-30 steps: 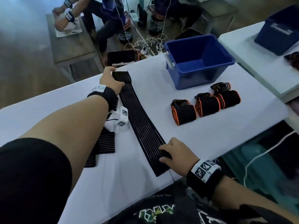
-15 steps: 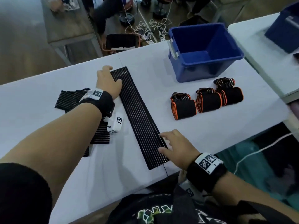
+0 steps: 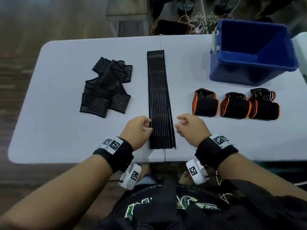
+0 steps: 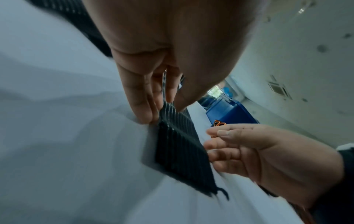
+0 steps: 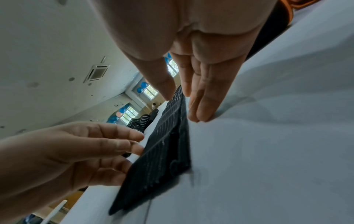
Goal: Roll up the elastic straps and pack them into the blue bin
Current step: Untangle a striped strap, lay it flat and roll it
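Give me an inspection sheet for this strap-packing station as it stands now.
Surface: white folding table, centre seam visible.
Job's things: flat strap laid out lengthwise; three rolled straps in a row right of it; blue bin, no straps seen inside.
Clutter: loose strap pile left of the flat strap.
Grippers: left hand pinches the strap's left edge; right hand beside the right edge, fingers relaxed, contact unclear.
Cables: tangled cords on the floor beyond the table.
Surroundings: wooden floor; a second table at right.
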Motion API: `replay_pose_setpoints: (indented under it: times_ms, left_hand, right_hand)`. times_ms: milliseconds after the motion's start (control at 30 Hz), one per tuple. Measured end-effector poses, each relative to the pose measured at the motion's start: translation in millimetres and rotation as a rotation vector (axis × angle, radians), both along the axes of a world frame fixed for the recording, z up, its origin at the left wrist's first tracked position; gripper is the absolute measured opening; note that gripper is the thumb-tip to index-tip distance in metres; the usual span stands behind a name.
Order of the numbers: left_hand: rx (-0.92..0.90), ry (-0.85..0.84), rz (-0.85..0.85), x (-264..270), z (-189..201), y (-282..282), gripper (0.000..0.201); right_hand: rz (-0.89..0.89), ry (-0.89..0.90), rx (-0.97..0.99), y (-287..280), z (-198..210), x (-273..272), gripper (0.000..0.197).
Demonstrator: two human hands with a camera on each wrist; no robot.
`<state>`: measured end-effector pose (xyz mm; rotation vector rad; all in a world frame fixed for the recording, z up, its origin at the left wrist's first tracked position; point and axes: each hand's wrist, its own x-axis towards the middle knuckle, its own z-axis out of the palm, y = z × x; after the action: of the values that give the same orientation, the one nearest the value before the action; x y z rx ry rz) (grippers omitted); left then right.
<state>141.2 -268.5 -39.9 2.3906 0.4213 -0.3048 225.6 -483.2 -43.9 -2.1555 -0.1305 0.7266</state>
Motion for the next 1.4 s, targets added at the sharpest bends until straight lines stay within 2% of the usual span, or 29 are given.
replay_pose_setpoints:
  times_ms: [100,233,333,433,567,700,767,867,1100,1267,1400]
  left_hand:
    - [-0.099,-0.008,0.155,-5,-1,-15,0.027]
    - [-0.226,-0.043,0.334,-13,-3,-29,0.024]
    - [-0.209,-0.083,0.381,-21,0,-37,0.023]
    - [-0.100,-0.114,0.293,-34,5,-46,0.025]
    - [0.053,-0.094,0.124,-47,5,-59,0.030]
    - [0.168,-0.019,-0.042,-55,6,-64,0.059]
    - [0.235,-0.010,-0.118,-60,7,-64,0.070]
    - [0.309,-0.008,-0.193,-68,7,-61,0.076]
    - [0.332,-0.082,-0.249,-81,-1,-53,0.053]
    - [0.240,-0.204,-0.249,-89,-8,-39,0.040]
    - [0.171,-0.229,-0.221,-90,-11,-27,0.033]
  right_hand:
    - [0.014,0.052,0.049,3,1,-2,0.026]
    - [0.088,0.043,0.066,1,3,-4,0.041]
    - [0.120,0.049,0.054,-3,3,-6,0.040]
    - [0.221,-0.020,-0.032,-7,7,-12,0.037]
    - [0.437,-0.121,-0.130,-7,12,-24,0.049]
    - [0.661,-0.230,-0.297,-7,13,-36,0.071]
    - [0.745,-0.295,-0.358,-10,13,-43,0.068]
    - [0.781,-0.411,-0.377,-13,9,-50,0.061]
    - [0.804,-0.561,-0.372,-15,2,-68,0.046]
    - [0.728,-0.541,-0.324,-18,-4,-77,0.047]
    - [0.610,-0.486,-0.276,-16,-5,-80,0.041]
